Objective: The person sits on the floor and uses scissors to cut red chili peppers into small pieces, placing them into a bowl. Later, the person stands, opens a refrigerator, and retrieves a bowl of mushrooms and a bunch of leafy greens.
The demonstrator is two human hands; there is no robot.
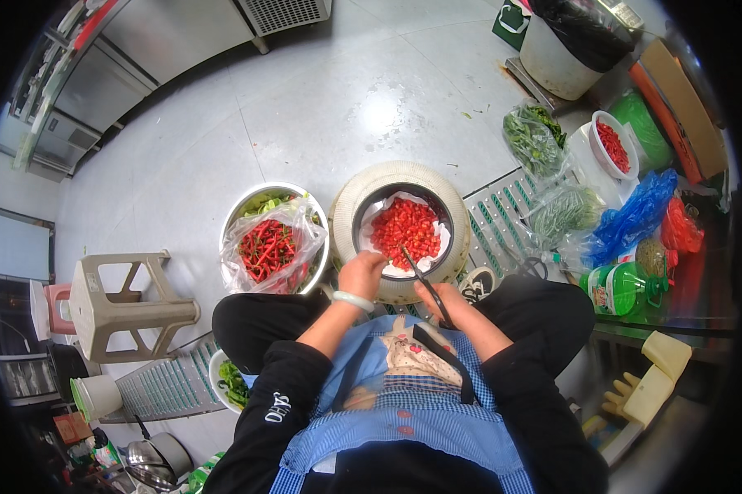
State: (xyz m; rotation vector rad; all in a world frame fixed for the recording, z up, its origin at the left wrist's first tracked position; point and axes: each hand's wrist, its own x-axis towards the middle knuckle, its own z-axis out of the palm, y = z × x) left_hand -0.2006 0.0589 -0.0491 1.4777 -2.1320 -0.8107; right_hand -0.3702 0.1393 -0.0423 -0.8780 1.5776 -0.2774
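My right hand (440, 301) grips a pair of scissors (423, 279) with dark handles, its blades pointing up over the cut chillies. My left hand (363, 275) wears a pale bangle (353, 301) and is at the near left rim of the pot. Its fingertips are pinched together; anything between them is too small to make out. Chopped red chillies (405, 230) lie on a white plastic liner (446, 238) inside a dark round pot (361, 213), set in a ribbed cream-coloured ring-shaped base (345, 191). To the left, whole red chillies (266, 250) fill a clear plastic bag (312, 238) in a white basin (228, 216).
Green leaves show under the bag. A plastic stool (93, 309) stands at left, by a bowl of greens (234, 383). On the right are bagged vegetables (534, 139), a bowl of red chillies (613, 147), a blue bag (633, 216) and a green bottle (621, 289). A metal drain grate (501, 216) crosses the floor.
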